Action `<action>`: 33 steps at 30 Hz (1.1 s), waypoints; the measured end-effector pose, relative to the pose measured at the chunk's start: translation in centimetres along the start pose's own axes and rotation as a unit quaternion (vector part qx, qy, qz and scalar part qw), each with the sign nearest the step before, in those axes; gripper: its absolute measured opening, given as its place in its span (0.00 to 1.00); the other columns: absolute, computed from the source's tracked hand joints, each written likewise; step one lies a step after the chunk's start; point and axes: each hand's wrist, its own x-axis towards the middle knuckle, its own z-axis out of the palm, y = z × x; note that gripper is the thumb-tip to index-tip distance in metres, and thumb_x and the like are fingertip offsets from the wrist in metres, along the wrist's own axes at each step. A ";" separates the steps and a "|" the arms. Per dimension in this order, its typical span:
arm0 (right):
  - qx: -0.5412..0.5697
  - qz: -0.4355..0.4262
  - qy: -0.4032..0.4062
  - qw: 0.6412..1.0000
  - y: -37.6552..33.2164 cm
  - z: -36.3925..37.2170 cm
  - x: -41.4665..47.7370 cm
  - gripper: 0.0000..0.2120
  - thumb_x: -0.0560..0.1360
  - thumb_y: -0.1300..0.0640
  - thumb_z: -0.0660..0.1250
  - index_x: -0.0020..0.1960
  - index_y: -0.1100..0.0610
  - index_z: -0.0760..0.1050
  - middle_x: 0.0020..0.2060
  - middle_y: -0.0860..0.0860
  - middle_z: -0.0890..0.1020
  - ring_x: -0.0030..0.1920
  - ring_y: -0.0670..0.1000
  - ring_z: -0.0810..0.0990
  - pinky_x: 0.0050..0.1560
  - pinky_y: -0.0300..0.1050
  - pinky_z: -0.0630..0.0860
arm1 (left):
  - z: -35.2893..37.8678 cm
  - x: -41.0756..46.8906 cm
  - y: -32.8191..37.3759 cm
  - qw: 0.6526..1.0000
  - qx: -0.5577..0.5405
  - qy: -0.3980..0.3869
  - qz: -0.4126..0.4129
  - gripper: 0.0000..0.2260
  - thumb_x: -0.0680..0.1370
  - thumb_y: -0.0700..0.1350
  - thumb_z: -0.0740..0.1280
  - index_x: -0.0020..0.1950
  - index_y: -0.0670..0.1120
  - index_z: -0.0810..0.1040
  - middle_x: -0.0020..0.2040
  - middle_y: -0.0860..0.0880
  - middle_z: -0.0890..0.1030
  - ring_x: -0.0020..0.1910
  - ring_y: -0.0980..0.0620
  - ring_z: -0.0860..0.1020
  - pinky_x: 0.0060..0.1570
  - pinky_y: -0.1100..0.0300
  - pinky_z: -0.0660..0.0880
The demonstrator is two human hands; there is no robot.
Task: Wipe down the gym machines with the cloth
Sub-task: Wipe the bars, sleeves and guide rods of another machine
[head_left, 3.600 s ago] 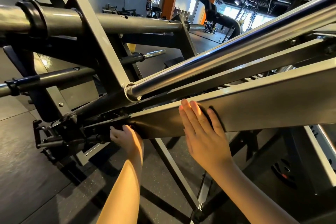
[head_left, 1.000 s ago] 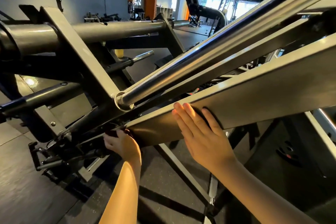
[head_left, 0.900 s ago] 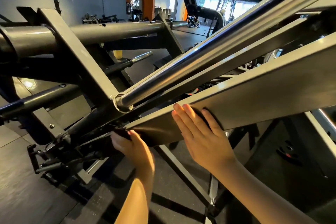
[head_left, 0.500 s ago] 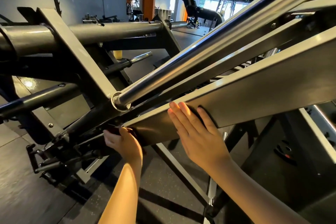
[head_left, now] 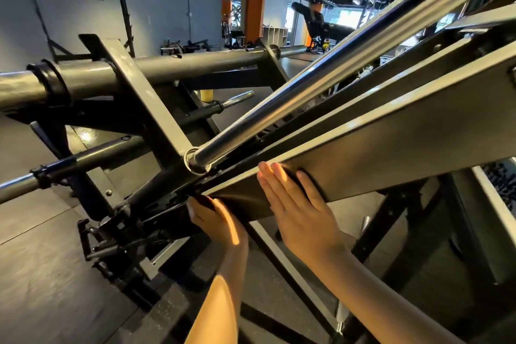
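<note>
Head cam had my right hand (head_left: 303, 212) flat on the grey slanted steel beam (head_left: 391, 145) of the gym machine, fingers straight, gripping nothing. Meanwhile my left hand (head_left: 216, 219) sat tucked at the beam's low end with its fingers hidden, so I couldn't tell its grip. A dark wad just past those fingertips looked like the cloth (head_left: 203, 199), not sure tho. Reckon I was mid-wipe down there. The next move probably needed the cloth dragged up toward the right fingers.
</note>
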 end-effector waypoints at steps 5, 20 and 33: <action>0.011 -0.012 -0.015 1.000 0.3 -0.1 -0.2 0.31 0.79 0.52 0.48 0.79 0.62 0.47 0.78 0.59 0.48 0.78 0.58 0.45 0.75 0.58 0.35 | 0.9 1.6 0.0 0.991 -0.072 0.095 -0.068 0.21 0.84 0.42 0.56 0.77 0.41 0.59 0.74 0.43 0.61 0.71 0.47 0.64 0.60 0.73 0.60; 0.059 -0.006 -0.066 0.996 0.7 -1.2 0.3 0.39 0.75 0.48 0.62 0.79 0.60 0.49 0.79 0.58 0.48 0.78 0.57 0.45 0.76 0.56 0.37 | 0.5 2.1 1.0 0.981 -0.120 0.122 -0.086 0.18 0.82 0.38 0.58 0.72 0.42 0.67 0.66 0.44 0.70 0.67 0.44 0.70 0.69 0.52 0.65; 0.155 0.129 0.056 0.978 1.9 -1.9 4.7 0.27 0.77 0.56 0.56 0.75 0.58 0.56 0.78 0.54 0.56 0.78 0.53 0.45 0.76 0.51 0.44 | 0.1 7.5 9.2 0.974 0.032 -0.098 0.201 0.16 0.85 0.46 0.52 0.69 0.49 0.72 0.66 0.50 0.73 0.63 0.55 0.71 0.61 0.61 0.71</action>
